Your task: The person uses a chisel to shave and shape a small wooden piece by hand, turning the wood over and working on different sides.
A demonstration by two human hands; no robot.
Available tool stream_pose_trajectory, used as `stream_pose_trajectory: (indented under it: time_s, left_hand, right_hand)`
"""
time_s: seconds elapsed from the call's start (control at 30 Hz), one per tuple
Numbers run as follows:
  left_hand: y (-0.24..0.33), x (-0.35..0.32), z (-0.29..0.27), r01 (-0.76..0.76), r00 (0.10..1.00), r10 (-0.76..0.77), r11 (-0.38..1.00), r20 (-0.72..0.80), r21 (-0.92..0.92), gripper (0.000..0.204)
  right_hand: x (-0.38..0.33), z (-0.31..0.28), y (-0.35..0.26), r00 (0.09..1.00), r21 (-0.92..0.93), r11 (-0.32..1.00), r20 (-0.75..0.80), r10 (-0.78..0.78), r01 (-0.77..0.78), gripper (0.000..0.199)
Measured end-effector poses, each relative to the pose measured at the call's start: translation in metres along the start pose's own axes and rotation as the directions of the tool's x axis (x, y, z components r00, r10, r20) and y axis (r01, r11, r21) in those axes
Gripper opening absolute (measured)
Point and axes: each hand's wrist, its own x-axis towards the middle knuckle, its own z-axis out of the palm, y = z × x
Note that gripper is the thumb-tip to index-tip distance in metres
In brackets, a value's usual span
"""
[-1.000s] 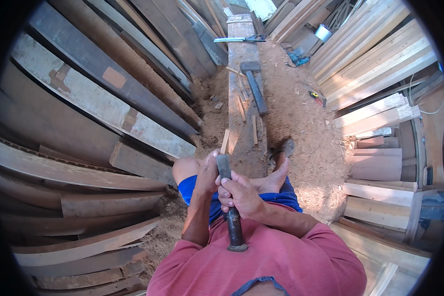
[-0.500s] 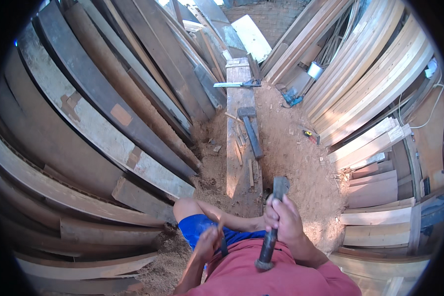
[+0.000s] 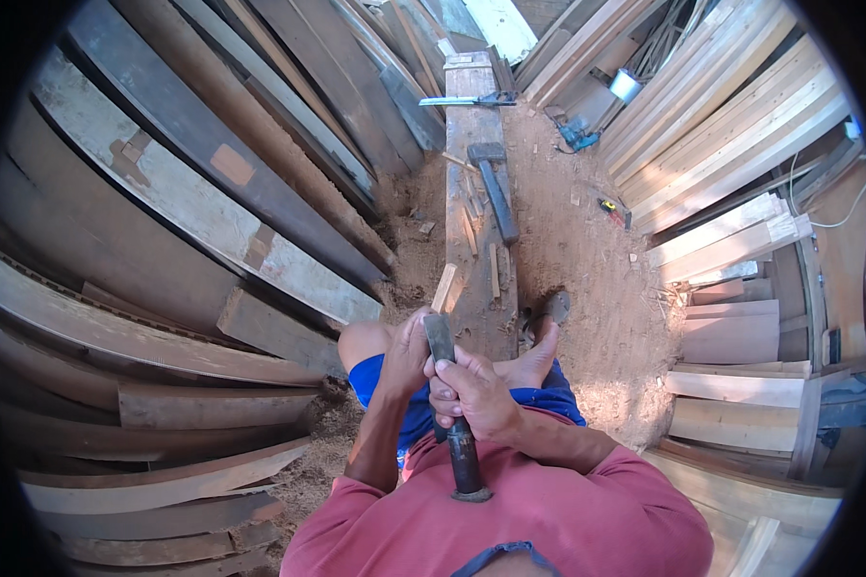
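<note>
My right hand [image 3: 473, 392] is closed round a chisel [image 3: 464, 457] with a wide flat blade and a dark handle. The handle's butt end points back at my chest, and the blade points away from me. My left hand [image 3: 414, 344] is closed just left of the blade, gripping a short wooden stick [image 3: 445, 287] that sticks out beyond the chisel's tip. Blade and stick lie close together; whether they touch I cannot tell. Ahead, a mallet [image 3: 496, 192] with a dark square head lies on a wooden bench plank [image 3: 473, 144] among several wood slivers [image 3: 470, 231].
A handsaw [image 3: 467, 100] lies across the plank's far part. Boards [image 3: 212, 202] lean along the left, and stacked timber [image 3: 731, 125] lines the right. A blue power tool [image 3: 577, 136], a tin can [image 3: 625, 87] and a small yellow-and-black tool [image 3: 608, 206] sit on the right. Sawdust covers the ground.
My hands have come together. The chisel moved left and tilted, and my left hand rose with the stick to the blade. The view has tipped down, and my foot now shows beside the plank.
</note>
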Motion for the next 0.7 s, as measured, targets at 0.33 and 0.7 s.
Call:
stream_pose_trajectory:
  time_s: [0.33, 0.7]
  left_hand:
    - [-0.051, -0.095, 0.005, 0.023, 0.946, -0.095, 0.973, 0.311, 0.228, 0.032]
    - [-0.021, 0.017, 0.001, 0.031, 0.989, -0.058, 0.982, -0.139, -0.188, 0.038]
  right_hand:
    - [-0.044, -0.012, -0.037, 0.922, -0.061, 0.920, 0.034, -0.387, 0.388, 0.018]
    - [0.020, 0.001, -0.010, 1.000, 0.012, 1.000, -0.019, 0.002, -0.002, 0.014]
